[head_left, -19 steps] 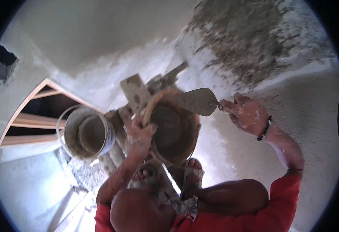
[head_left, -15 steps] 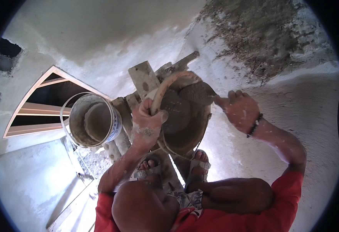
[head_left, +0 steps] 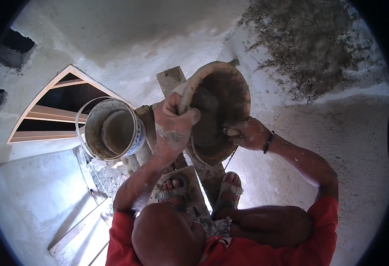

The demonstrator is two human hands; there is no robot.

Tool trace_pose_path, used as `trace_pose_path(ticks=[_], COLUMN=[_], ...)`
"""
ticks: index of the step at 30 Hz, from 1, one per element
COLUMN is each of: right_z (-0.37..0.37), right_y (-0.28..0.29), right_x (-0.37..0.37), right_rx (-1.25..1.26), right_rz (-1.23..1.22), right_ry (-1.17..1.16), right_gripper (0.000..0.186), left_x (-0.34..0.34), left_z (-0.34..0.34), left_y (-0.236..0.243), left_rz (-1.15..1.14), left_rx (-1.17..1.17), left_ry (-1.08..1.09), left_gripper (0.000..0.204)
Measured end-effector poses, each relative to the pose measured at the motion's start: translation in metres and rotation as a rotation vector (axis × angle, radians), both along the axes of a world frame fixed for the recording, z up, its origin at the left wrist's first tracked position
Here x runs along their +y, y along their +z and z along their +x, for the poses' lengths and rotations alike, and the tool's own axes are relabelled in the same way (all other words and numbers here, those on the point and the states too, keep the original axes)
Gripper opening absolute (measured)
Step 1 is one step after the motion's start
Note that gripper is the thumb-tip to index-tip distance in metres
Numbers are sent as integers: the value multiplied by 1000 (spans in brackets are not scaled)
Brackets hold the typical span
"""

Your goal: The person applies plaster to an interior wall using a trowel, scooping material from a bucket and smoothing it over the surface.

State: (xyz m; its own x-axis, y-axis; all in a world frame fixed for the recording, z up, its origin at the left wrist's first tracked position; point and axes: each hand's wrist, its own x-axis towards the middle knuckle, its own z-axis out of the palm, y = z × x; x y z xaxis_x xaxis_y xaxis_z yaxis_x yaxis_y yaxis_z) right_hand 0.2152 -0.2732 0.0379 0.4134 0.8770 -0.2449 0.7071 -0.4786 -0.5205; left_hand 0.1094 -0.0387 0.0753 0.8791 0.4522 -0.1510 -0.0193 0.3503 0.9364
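My left hand (head_left: 174,126) is closed round the near-left rim of a mortar-stained bucket (head_left: 234,88), which is tipped with its mouth toward me. Grey material lines the bucket's inside. My right hand (head_left: 252,133), fingers curled, grips a trowel handle (head_left: 232,131) at the bucket's lower right; the blade is down inside, hard to make out. Both hands and forearms are spattered with pale plaster. Just left stands a white bucket (head_left: 137,141) with a raised handle and grey residue inside.
Rough wooden planks (head_left: 170,77) lie under and behind the buckets, with my sandaled feet (head_left: 230,190) on boards below. A wooden-framed opening (head_left: 57,113) is at left, near dark holes (head_left: 17,42). A crumbly dark patch (head_left: 310,48) marks the pale plaster at upper right.
My left hand has raised and tilted the bucket upward in view. My right hand has moved down and inward, carrying the trowel from above the rim into the bucket.
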Motion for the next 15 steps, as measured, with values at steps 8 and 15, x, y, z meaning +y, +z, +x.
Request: trace_pose_path(ticks=[8, 15], right_z=[15, 46], right_y=[62, 156], right_x=[11, 8], right_rx=[-34, -275], right_rz=[-24, 162], right_ry=[-103, -73], right_gripper=[44, 43], left_x=[23, 31], left_z=[-2, -4], left_y=[-22, -4], left_rz=[-184, -161], left_rx=[-9, -42], left_ry=[218, 284], left_gripper=[16, 13])
